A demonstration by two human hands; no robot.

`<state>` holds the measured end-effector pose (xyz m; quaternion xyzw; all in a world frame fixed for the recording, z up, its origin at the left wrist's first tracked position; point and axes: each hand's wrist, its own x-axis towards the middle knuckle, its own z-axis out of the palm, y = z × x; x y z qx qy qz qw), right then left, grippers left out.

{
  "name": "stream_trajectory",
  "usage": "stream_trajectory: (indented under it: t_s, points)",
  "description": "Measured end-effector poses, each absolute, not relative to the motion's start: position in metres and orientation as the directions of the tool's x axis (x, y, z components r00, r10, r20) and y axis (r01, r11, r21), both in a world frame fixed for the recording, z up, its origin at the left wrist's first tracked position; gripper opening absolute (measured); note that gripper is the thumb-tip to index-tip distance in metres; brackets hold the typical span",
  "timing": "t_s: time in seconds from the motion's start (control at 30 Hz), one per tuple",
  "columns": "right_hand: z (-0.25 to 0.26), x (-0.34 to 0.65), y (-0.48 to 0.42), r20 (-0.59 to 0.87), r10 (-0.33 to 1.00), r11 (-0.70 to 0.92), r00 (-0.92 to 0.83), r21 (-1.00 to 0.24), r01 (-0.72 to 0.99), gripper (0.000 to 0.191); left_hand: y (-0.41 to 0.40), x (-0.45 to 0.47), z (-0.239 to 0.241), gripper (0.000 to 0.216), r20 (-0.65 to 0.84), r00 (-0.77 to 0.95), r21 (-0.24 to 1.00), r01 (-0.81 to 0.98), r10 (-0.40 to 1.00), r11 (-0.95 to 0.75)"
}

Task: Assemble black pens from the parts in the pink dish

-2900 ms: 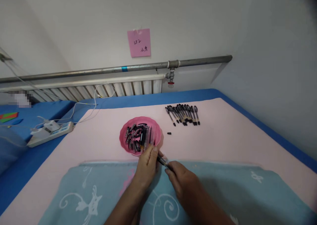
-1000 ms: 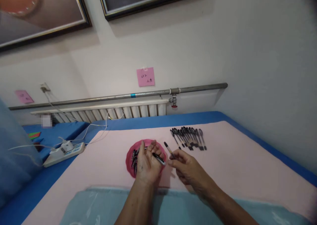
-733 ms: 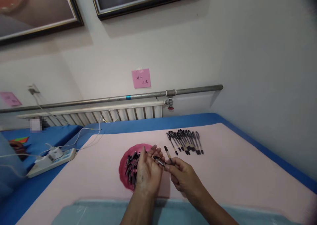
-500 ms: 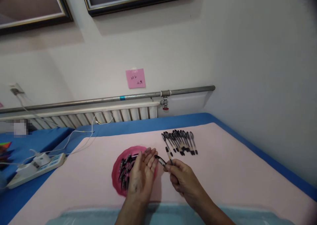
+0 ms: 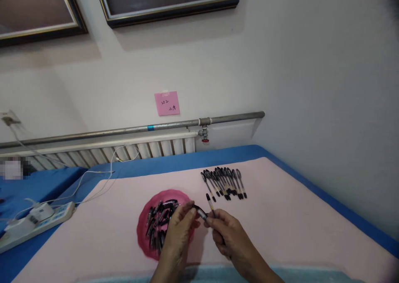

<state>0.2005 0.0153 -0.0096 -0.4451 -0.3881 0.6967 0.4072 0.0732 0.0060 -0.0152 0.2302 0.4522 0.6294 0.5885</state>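
My left hand has its thumb and fingers pinched on the far black end of a short dark piece that looks like a pen cap. The near end of that cap reaches the fingertips of my right hand. Out of the same right hand sticks a pen, slim and pale yellow with a black end; its lower part is hidden in the fist. Beneath and left of my left hand is a pink scalloped dish holding several dark cap-like pieces, partly covered by the hand.
Several black-ended clear pens lie side by side on the pink sheet, beyond my right hand. A power strip with plugs and white cables is at the left. Behind the blue table edge are a radiator and a pipe.
My left hand was open, palm up, beside the cap; its fingers have closed on the cap's far end. My right hand still holds the pen. The view has tilted slightly.
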Motion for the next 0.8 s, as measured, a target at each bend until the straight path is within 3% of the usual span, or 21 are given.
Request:
stream_trajectory:
  t_s: [0.13,0.3,0.47,0.57,0.8]
  points:
    - [-0.008,0.197,0.011,-0.3,0.9,-0.358,-0.317,-0.923,-0.143,0.014,0.007,0.074,-0.014,0.025,-0.194,-0.153,0.834,-0.545,0.969,0.081]
    - [-0.007,0.201,0.009,-0.266,0.904,-0.265,-0.335,-0.963,0.048,0.025,0.004,0.067,-0.003,0.021,-0.196,-0.234,0.796,-0.606,0.952,0.015]
    - [-0.007,0.202,0.001,-0.204,0.883,-0.121,-0.422,-0.969,0.215,0.024,-0.001,0.058,0.002,0.036,-0.311,-0.027,0.903,-0.319,0.95,0.287]
    - [-0.007,0.204,-0.002,-0.144,0.88,-0.014,-0.453,-0.96,0.278,0.025,-0.002,0.059,0.002,0.042,-0.296,0.031,0.927,-0.231,0.955,0.295]
    - [-0.005,0.206,-0.001,-0.01,0.895,0.222,-0.446,-0.856,0.466,0.027,0.0,0.069,0.001,0.047,-0.279,-0.104,0.901,-0.373,0.955,0.222]
